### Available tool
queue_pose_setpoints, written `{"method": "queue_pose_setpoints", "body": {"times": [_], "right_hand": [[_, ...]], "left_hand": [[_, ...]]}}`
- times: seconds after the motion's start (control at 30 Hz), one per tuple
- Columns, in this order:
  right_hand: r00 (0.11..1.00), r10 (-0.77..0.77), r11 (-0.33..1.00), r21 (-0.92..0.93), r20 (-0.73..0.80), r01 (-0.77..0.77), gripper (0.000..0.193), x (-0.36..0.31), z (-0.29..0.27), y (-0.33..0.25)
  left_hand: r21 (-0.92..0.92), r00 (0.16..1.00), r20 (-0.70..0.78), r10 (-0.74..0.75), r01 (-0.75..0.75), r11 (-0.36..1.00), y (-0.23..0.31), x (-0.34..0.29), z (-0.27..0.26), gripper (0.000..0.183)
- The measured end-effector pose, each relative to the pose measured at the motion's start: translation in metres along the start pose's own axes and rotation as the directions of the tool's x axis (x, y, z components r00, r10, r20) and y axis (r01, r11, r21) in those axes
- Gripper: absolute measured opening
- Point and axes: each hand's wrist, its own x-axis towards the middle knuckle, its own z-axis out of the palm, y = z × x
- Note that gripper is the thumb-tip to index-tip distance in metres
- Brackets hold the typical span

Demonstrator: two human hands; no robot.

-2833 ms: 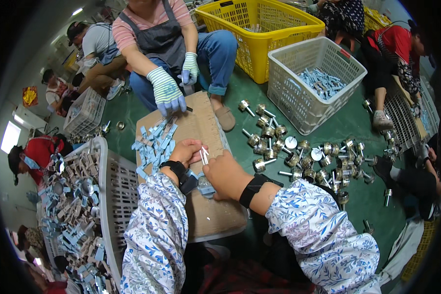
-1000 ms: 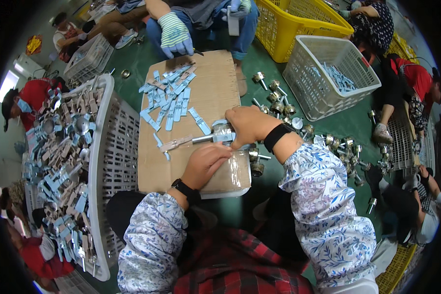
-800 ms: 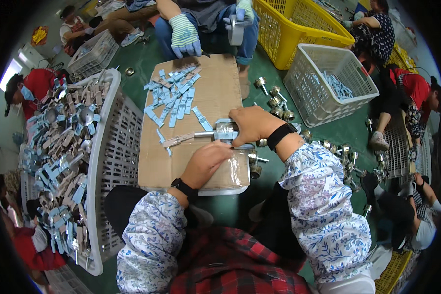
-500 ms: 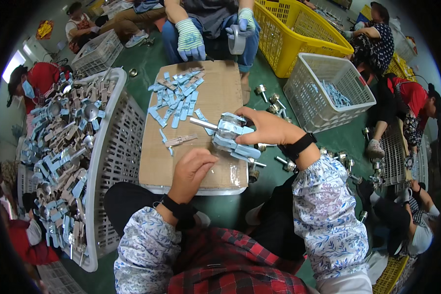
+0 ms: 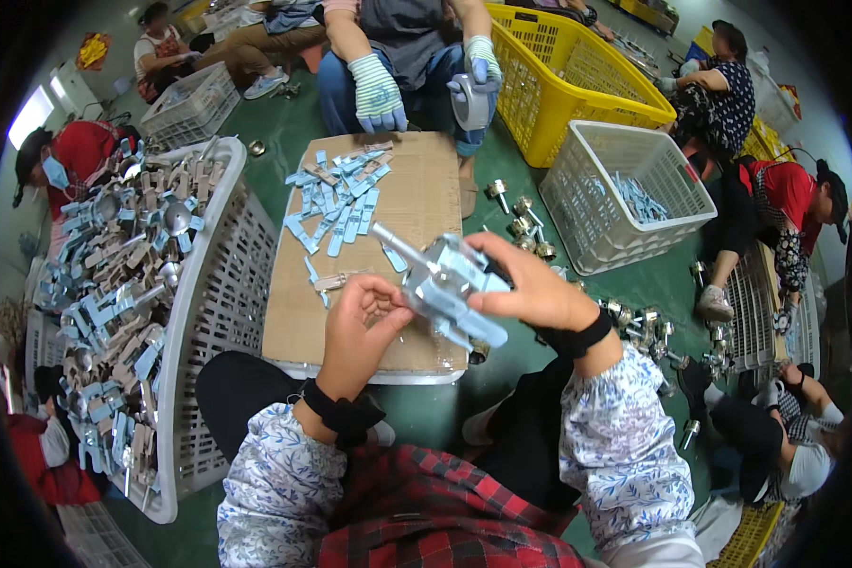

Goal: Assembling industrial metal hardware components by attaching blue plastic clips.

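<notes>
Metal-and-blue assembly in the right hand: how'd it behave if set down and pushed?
The assembly likely won't roll freely: blue pieces jut from its sides. It may tip, since its metal rod sticks out one end.

The round metal assembly with a straight rod (image 5: 452, 276) is silver and pale blue; flat oblong plastic clips (image 5: 352, 225) are pale blue, some beige; the rectangular cardboard sheet (image 5: 298, 331) is tan; gathered cloth sleeves (image 5: 625, 431) bear blue leaves on white.
</notes>
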Motion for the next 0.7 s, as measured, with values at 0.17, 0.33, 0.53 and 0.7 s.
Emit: {"method": "queue_pose_setpoints", "body": {"times": [0.17, 0.33, 0.53, 0.7], "right_hand": [[0.984, -0.161, 0.987, -0.012, -0.073, 0.161, 0.065, -0.013, 0.011, -0.001], [0.969, -0.167, 0.898, 0.433, 0.180, 0.074, 0.068, -0.015, 0.032, -0.003], [0.990, -0.124, 0.882, 0.465, 0.066, 0.080, 0.073, -0.013, 0.043, -0.009], [0.916, -0.343, 0.912, -0.309, -0.208, 0.271, 0.076, -0.007, 0.053, -0.014]], "left_hand": [[0.049, 0.999, 0.037, 0.003, -0.005, 0.999, 0.004, 0.001, -0.011, 0.039], [0.426, 0.927, 0.248, 0.280, -0.364, 0.828, 0.019, -0.003, -0.030, 0.066], [0.112, 0.999, 0.041, -0.013, 0.009, 0.994, 0.018, 0.007, -0.027, 0.089], [-0.276, 0.999, 0.052, 0.013, 0.002, 0.961, 0.018, -0.012, -0.021, 0.123]]}}
